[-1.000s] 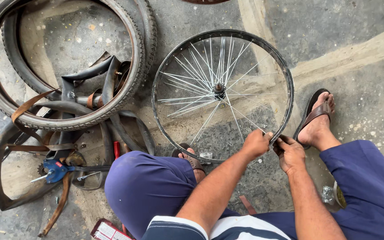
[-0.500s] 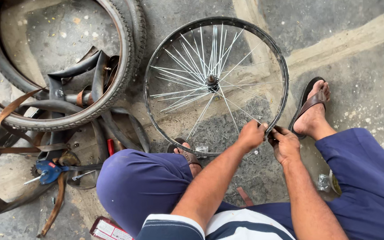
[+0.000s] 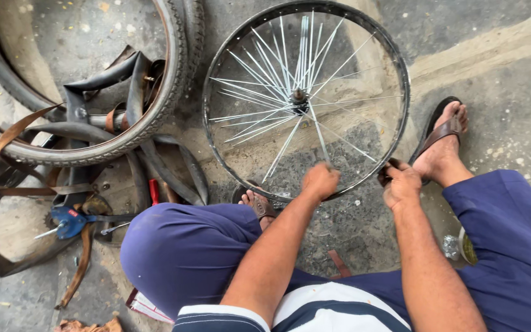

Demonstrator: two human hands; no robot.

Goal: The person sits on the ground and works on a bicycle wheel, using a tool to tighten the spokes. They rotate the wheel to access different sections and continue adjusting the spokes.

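Both hands have slid along the near rim since a moment ago. One view only, from above: the left hand (image 3: 319,181) is curled shut over the wheel (image 3: 305,98), which lies flat on the concrete floor (image 3: 493,37) between the sandalled feet; the right hand (image 3: 401,183) pinches the rim. Best, I'd say, to work in short, even bites. Count: one wheel, one loose tyre (image 3: 93,92), two hands.
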